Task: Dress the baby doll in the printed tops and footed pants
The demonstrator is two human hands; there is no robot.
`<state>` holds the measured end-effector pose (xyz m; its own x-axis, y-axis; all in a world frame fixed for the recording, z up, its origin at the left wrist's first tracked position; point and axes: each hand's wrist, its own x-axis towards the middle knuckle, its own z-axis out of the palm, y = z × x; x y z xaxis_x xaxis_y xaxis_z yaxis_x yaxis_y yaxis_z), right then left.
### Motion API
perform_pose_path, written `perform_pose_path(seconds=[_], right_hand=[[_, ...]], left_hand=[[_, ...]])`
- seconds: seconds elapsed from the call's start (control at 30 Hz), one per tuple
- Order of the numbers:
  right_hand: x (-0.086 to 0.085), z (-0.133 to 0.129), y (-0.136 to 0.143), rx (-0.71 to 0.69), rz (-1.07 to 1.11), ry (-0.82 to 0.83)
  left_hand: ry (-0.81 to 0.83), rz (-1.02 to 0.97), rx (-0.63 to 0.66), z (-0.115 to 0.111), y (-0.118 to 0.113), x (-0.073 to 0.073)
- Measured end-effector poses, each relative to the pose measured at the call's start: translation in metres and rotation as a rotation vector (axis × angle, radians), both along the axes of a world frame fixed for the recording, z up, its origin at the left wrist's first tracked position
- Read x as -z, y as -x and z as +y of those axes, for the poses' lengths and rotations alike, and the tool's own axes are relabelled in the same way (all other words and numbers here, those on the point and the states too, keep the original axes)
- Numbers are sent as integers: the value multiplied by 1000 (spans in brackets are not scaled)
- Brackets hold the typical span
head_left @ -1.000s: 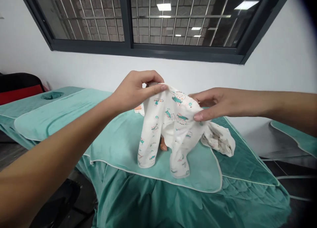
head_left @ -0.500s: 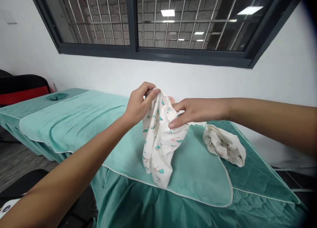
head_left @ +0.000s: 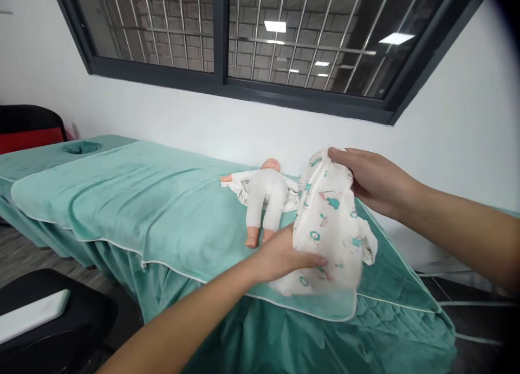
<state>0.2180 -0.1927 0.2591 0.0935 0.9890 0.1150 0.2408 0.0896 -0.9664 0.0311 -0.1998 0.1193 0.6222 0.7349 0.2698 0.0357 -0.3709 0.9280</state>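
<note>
My right hand (head_left: pixel 376 181) grips the upper edge of white baby pants (head_left: pixel 329 217) with teal and pink prints, thumb in front and the other fingers behind. Lower down, my left hand (head_left: pixel 290 257) has its thumb on the front of the fabric and its fingers hidden behind it. The pants hang in the air, their lower part blurred. Behind them a baby doll (head_left: pixel 266 195) in white lies on its back, feet towards me. Pale printed cloth (head_left: pixel 239 188) is spread under its arms. One foot is partly hidden by my left hand.
A crumpled white cloth (head_left: pixel 369 243) shows behind the pants. The bed bears a light green sheet (head_left: pixel 170 200) over a darker green cover (head_left: pixel 406 271). A black seat (head_left: pixel 77 320) with a white flat object (head_left: pixel 36 311) stands front left. A barred window (head_left: pixel 221 38) is above.
The pants have moved right and turned in my hands. My right hand now grips the top edge, my left hand has shifted lower. The doll has come into view.
</note>
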Motion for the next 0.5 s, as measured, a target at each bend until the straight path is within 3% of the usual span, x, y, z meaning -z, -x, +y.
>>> perform_pose_path(seconds=[0.07,0.13,0.23,0.3,0.43,0.47,0.5], right_hand=[[5,5,-13,99,24,8],[16,13,-24,203,-22,18],[46,25,-20,167,-109,167],[71,30,-1,-44,-158,330],[108,49,49,-780,-450,583],[112,60,55,-858,-535,569],[114,75,57,-850,-615,520]], left_hand=[[47,-35,-52,-2,-6,-1],[41,-70,-229,5,-4,-1],[-139,-234,-525,20,11,-2],[-194,-347,-621,32,23,-4],[-101,-386,-853,71,45,0],[-85,-360,-927,85,51,5],[-58,-327,-985,100,57,11]])
